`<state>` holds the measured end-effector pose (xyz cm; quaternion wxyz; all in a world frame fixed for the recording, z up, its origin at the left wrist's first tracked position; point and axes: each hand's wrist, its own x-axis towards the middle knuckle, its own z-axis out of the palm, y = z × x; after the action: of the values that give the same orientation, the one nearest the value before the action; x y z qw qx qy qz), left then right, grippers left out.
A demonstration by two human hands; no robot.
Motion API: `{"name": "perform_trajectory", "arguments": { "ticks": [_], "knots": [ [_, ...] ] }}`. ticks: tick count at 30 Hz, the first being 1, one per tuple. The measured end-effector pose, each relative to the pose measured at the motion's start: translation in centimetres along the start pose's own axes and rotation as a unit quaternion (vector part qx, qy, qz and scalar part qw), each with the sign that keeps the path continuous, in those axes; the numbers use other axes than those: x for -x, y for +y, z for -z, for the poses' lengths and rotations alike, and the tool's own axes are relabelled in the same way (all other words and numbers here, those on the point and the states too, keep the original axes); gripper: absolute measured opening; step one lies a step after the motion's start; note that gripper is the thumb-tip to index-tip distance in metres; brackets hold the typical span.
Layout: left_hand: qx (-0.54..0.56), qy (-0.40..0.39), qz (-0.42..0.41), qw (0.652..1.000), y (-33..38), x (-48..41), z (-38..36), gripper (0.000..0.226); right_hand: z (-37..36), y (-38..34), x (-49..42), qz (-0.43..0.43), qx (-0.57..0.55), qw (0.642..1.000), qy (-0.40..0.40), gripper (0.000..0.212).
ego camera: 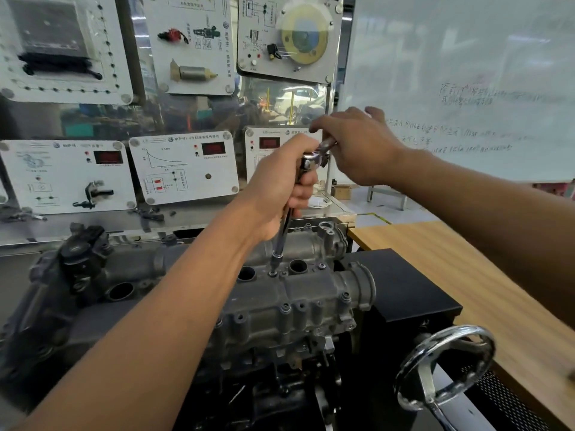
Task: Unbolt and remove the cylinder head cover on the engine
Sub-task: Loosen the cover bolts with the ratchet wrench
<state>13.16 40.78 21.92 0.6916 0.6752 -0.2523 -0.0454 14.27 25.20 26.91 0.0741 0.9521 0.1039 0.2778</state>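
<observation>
An automotive training workshop: sensor demonstration panels (183,168) line the wall; a whiteboard (466,73) stands beside an engine (280,306).

Your ratchet (311,160) and its extension bar (282,234) are bright chromed metal, smooth and mirror-glossy. The cylinder head cover (298,293) you work on is dull grey cast metal, rough and matt. The handwheel (451,331) is polished chrome; the worktop (466,275) is matt wood grain, the black box (404,284) smooth and matt, the whiteboard (466,57) glossy
</observation>
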Motion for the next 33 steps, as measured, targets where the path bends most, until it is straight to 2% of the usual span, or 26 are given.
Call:
{"name": "perform_trajectory", "arguments": {
  "ticks": [2,4,5,7,9,10,11,13,15,18,21,23,28,33],
  "knots": [
    [0.037,0.037,0.000,0.999,-0.2,-0.3,0.8,0.051,0.9,-0.4,0.1,-0.004,0.015,1.000,-0.012,0.033],
    [0.077,0.070,-0.012,0.995,-0.4,-0.7,1.9,0.049,3.6,-1.3,1.7,0.036,0.044,0.997,-0.050,0.021],
    [0.091,0.085,-0.020,0.992,-0.5,-0.9,2.3,0.048,5.2,-1.9,2.8,0.073,0.032,0.993,-0.089,0.029],
    [0.101,0.110,-0.035,0.988,-0.7,-1.1,2.3,0.048,8.0,-3.4,4.4,0.093,-0.060,0.969,-0.221,0.040],
    [0.093,0.116,-0.042,0.988,-0.9,-1.0,2.2,0.044,8.5,-3.3,3.6,0.082,-0.066,0.947,-0.302,0.032],
    [0.089,0.107,-0.040,0.989,-0.9,-0.8,2.4,0.042,7.7,-2.9,2.6,0.072,-0.044,0.954,-0.287,0.024],
    [0.086,0.086,-0.036,0.992,-0.9,-0.5,2.5,0.042,6.3,-2.4,1.4,0.062,-0.005,0.972,-0.228,0.018],
    [0.071,0.026,-0.031,0.997,-0.8,0.1,2.6,0.044,3.2,-1.2,-0.8,0.033,0.096,0.993,-0.056,0.012],
    [0.033,-0.014,-0.034,0.999,-0.6,0.6,1.8,0.047,1.0,-0.5,-1.7,0.007,0.077,0.996,0.050,0.016],
    [0.024,-0.015,-0.034,0.999,0.0,0.7,0.7,0.048,0.7,0.3,-1.5,0.022,-0.004,0.994,0.103,0.006],
    [0.065,-0.010,-0.062,0.996,1.2,0.2,0.4,0.049,2.6,2.1,-0.1,0.001,-0.064,0.991,0.118,0.029],
    [0.079,-0.015,-0.077,0.994,1.9,-0.5,-0.6,0.049,4.4,3.2,1.3,-0.027,-0.062,0.992,0.104,0.041],
    [0.097,0.013,-0.065,0.993,1.2,-2.0,-3.5,0.050,6.7,3.9,4.7,-0.053,0.019,0.998,0.006,0.048],
    [0.121,0.052,-0.040,0.990,-0.9,-3.2,-4.6,0.052,6.2,2.7,7.8,-0.039,0.008,0.999,-0.032,0.044]
  ]
}}
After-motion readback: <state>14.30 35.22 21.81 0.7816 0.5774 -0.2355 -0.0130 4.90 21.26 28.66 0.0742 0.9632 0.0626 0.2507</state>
